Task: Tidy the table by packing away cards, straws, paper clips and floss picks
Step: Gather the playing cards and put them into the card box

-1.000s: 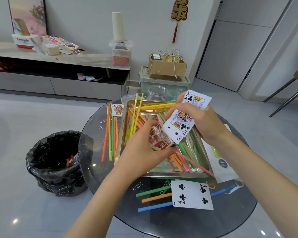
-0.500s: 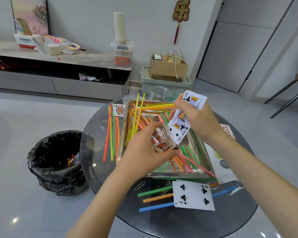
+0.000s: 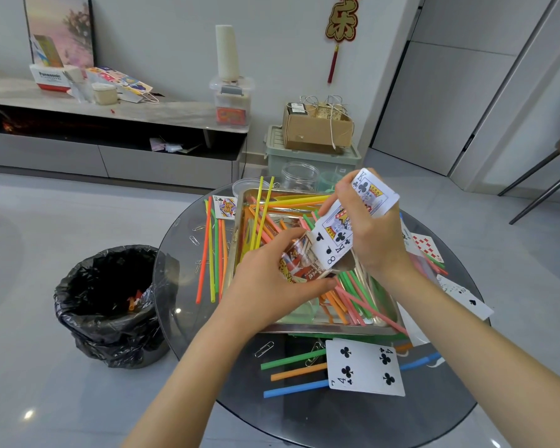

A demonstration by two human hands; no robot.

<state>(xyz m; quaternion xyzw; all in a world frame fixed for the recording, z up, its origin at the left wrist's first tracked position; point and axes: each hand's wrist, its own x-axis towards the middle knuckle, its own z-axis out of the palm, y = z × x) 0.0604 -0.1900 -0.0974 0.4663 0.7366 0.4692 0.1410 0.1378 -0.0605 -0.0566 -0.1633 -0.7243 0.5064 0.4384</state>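
Observation:
Over the steel tray (image 3: pixel 337 328) my left hand (image 3: pixel 269 282) grips a small card box (image 3: pixel 299 266) with its flap open. My right hand (image 3: pixel 369 234) holds a stack of playing cards (image 3: pixel 337 234), king of clubs on top, with the lower end at the box mouth. Coloured straws (image 3: pixel 272 218) fill the tray and lie beside it on the round glass table (image 3: pixel 181 286). Loose cards rest on the table: a four of clubs (image 3: pixel 364 367) in front, a queen (image 3: pixel 225 206) at the back left, others at the right (image 3: pixel 429 248). Paper clips (image 3: pixel 264 349) are scattered about.
A black-lined bin (image 3: pixel 110 305) stands on the floor left of the table. A clear jar (image 3: pixel 299 176) and a green cup (image 3: pixel 328 181) sit behind the tray. A white bag (image 3: pixel 414 331) lies under the tray's right side. Chair legs (image 3: pixel 543 185) stand at the far right.
Both hands have drifted slightly right and down over the tray; the card stack has slid lower toward the box mouth.

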